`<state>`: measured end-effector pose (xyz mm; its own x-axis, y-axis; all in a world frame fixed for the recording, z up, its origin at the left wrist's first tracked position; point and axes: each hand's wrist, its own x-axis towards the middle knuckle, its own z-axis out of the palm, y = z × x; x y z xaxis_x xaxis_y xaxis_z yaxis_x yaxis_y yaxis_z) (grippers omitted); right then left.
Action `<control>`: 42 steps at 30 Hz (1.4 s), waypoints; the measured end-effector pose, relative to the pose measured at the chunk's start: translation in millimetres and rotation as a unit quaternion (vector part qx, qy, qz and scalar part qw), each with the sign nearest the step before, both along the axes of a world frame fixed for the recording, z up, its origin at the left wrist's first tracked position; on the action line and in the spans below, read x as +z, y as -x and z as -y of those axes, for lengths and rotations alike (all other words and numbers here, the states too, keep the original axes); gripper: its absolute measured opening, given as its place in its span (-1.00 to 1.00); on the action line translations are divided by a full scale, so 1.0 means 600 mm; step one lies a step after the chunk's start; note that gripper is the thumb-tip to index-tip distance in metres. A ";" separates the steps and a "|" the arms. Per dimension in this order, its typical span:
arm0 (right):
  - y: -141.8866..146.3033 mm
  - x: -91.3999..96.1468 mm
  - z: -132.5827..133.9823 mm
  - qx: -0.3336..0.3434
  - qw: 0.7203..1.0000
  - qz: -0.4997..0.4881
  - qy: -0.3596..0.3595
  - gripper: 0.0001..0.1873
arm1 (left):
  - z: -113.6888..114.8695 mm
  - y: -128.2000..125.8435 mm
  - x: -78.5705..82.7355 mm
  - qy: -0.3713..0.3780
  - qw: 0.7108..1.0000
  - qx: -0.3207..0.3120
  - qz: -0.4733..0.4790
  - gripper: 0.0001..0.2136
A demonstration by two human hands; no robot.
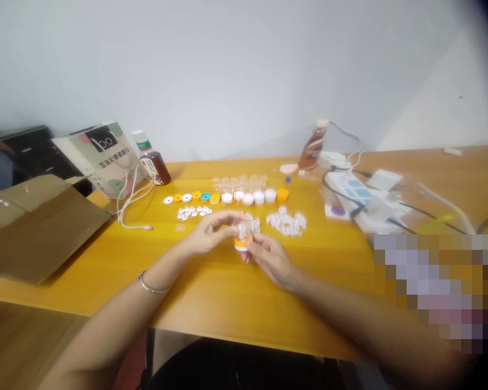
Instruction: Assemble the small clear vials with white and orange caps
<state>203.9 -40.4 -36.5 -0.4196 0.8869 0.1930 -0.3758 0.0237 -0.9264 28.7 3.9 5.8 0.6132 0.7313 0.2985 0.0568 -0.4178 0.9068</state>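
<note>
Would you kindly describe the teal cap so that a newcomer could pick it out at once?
On the wooden table, beyond the left hand, a row of caps runs from side to side. In its left half, behind a cluster of small white pieces, lies the teal cap. A yellow-orange cap sits on either side, and no other cap in the row is teal.

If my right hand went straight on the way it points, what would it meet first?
Your right hand would first meet the orange-and-white piece it seems to be holding; your left hand likely comes next, though depth is unclear.
</note>
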 end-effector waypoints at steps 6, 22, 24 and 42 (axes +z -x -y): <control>0.003 0.000 -0.001 0.046 0.993 -0.073 0.075 -0.77 | 0.005 -0.007 0.001 0.031 0.999 0.009 0.016 -0.75; 0.015 0.002 -0.003 -0.136 0.990 0.037 0.018 -0.72 | -0.001 -0.012 -0.014 -0.055 0.988 0.139 -0.044 -0.77; 0.015 0.000 -0.005 -0.170 0.984 0.055 0.013 -0.72 | -0.001 -0.013 -0.015 -0.068 0.984 0.155 -0.059 -0.76; 0.011 0.007 -0.005 -0.163 0.983 0.076 -0.030 -0.79 | 0.001 -0.009 -0.002 -0.052 0.992 0.104 -0.041 -0.71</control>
<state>197.0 -37.7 -32.4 -0.1426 0.9680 0.2066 -0.1962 0.1770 -0.9645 34.2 3.6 4.3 0.4777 0.8124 0.3344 0.2236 -0.4806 0.8480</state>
